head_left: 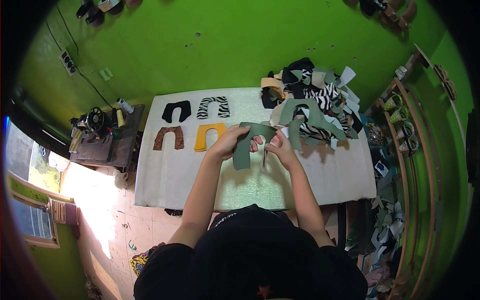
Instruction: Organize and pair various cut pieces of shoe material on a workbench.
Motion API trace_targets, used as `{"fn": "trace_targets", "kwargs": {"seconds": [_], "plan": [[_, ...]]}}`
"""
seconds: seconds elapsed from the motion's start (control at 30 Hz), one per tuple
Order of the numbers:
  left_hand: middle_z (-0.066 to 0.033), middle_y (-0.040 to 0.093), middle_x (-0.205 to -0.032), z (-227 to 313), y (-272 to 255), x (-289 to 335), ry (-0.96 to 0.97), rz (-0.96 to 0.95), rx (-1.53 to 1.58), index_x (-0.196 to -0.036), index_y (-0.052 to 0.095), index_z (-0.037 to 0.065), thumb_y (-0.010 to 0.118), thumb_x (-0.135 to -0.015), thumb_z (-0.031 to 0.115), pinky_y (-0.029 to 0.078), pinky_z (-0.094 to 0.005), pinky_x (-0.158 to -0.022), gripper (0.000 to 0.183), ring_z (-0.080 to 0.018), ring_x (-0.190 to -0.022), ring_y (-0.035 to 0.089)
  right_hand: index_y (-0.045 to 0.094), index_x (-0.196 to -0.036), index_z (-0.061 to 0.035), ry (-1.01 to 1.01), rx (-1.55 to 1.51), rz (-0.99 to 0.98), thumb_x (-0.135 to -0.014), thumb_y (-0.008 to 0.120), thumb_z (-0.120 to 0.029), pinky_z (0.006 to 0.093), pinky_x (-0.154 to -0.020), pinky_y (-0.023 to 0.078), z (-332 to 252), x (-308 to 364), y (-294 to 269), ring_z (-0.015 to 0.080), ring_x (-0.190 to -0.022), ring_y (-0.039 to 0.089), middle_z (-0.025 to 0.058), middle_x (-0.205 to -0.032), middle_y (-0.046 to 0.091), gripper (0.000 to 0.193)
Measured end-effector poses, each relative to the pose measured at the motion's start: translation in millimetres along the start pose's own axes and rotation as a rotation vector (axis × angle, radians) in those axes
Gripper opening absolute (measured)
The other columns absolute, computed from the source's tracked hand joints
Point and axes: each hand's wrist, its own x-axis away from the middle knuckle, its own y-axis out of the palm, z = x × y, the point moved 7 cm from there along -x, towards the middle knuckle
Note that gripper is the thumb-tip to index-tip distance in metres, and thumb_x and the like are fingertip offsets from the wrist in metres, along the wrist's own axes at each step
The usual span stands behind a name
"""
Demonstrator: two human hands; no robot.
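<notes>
Above the table's middle I hold a green U-shaped cut piece [243,152] of fabric or leather, with its legs hanging down. My left hand [226,143] pinches its upper left side. My right hand [282,149] grips its right leg, which is seen nearly edge-on and shows a pale underside. Left of my hands lie similar U-shaped pieces: black [171,111], zebra-striped [202,107], brown patterned [163,140] and mustard yellow [201,137]. Just beyond my right hand is a heap of mixed cut pieces [320,95] in green, black, zebra, white and tan.
All this is on a pale-topped table [335,172] against a green wall [230,45]. To the left stands a sewing machine [95,122] on its dark stand, with thread spools [125,106]. A wooden rack [407,115] with shoes lines the right wall, scraps [387,225] piled below.
</notes>
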Motion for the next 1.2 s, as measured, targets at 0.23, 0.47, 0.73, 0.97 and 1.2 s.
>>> {"fn": "trace_targets", "kwargs": {"seconds": [0.23, 0.47, 0.73, 0.97, 1.2], "plan": [[-0.0144, 0.057, -0.077, -19.0, -101.2, 69.2, -0.088, 0.3, -0.02, -0.094, 0.047, -0.006, 0.031, -0.093, 0.025, 0.053, -0.0295, -0.054, 0.035, -0.0198, -0.066, 0.06, 0.054, -0.096, -0.0003, 0.207, -0.165, -0.077, -0.078, 0.063, -0.011, 0.0198, -0.063, 0.045, 37.7, 0.5, 91.3, 0.0064, -0.071, 0.055, 0.0041, -0.08, 0.06, 0.023], [-0.0111, 0.054, -0.072, -75.2, -188.2, 133.6, -0.245, 0.494, -0.036, -0.1, 0.043, -0.003, 0.04, -0.092, 0.022, 0.053, -0.0313, -0.055, 0.027, -0.0197, -0.059, 0.059, 0.055, -0.079, 0.001, 0.177, 0.244, -0.027, -0.082, 0.058, -0.023, 0.027, -0.052, 0.039, 115.1, -1.8, 148.5, 0.0101, -0.057, 0.05, 0.0058, -0.064, 0.056, 0.024], [-0.0122, 0.056, -0.082, -86.4, -226.6, 167.4, -0.143, 0.592, 0.018, -0.103, 0.045, -0.004, 0.043, -0.09, 0.018, 0.053, -0.03, -0.06, 0.026, -0.0194, -0.068, 0.06, 0.056, -0.079, 0.0043, 0.154, 0.511, 0.054, -0.086, 0.048, -0.033, 0.0355, -0.059, 0.041, 125.2, 2.1, 194.4, 0.0267, -0.061, 0.055, 0.0181, -0.067, 0.057, 0.039], [-0.0104, 0.057, -0.076, -91.8, -233.7, 161.1, -0.16, 0.623, -0.124, -0.1, 0.048, -0.003, 0.042, -0.09, 0.018, 0.049, -0.0272, -0.049, 0.024, -0.0176, -0.056, 0.059, 0.057, -0.082, 0.0024, 0.253, 0.742, 0.127, -0.085, 0.049, -0.032, 0.0377, -0.061, 0.042, 135.0, 0.9, 187.8, 0.0303, -0.064, 0.057, 0.0175, -0.071, 0.059, 0.036], [-0.0072, 0.055, -0.071, -86.4, -229.5, 150.7, -0.162, 0.588, -0.179, -0.096, 0.049, -0.001, 0.044, -0.089, 0.016, 0.048, -0.0265, -0.047, 0.02, -0.0147, -0.051, 0.056, 0.055, -0.09, 0.0005, 0.01, 0.309, 0.087, -0.08, 0.058, -0.02, 0.0301, -0.057, 0.043, 127.7, -1.0, 190.2, 0.0187, -0.063, 0.057, 0.0125, -0.078, 0.061, 0.023]]}}
